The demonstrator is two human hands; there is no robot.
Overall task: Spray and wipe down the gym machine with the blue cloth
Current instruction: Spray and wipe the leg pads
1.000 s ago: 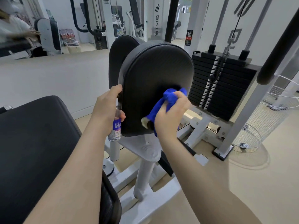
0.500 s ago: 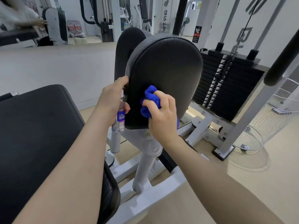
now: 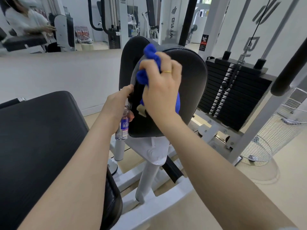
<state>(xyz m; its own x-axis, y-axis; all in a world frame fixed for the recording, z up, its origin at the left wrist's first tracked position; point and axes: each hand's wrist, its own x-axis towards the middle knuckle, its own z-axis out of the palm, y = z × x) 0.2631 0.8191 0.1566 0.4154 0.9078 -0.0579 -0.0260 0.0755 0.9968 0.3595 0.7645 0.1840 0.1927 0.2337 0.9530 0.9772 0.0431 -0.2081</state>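
Note:
The gym machine's black upright pad (image 3: 191,90) stands in the middle of the head view on a white post. My right hand (image 3: 162,90) grips the bunched blue cloth (image 3: 150,54) and presses it against the pad's upper left face. My left hand (image 3: 118,108) holds a small clear spray bottle (image 3: 123,126) with a purple label, its fingers at the pad's left edge. The bottle hangs beside the pad's lower left corner; its nozzle is hidden by my hand.
A wide black seat pad (image 3: 38,143) fills the lower left. A black weight stack (image 3: 232,93) sits to the right, with a wire mesh basket (image 3: 272,136) beyond it. White frame rails (image 3: 149,211) cross the floor below. A mirror (image 3: 66,22) runs along the back wall.
My right hand has carried the cloth from the pad's lower right, across to its lower left, then up to its top left. My left hand has stayed at the pad's edge.

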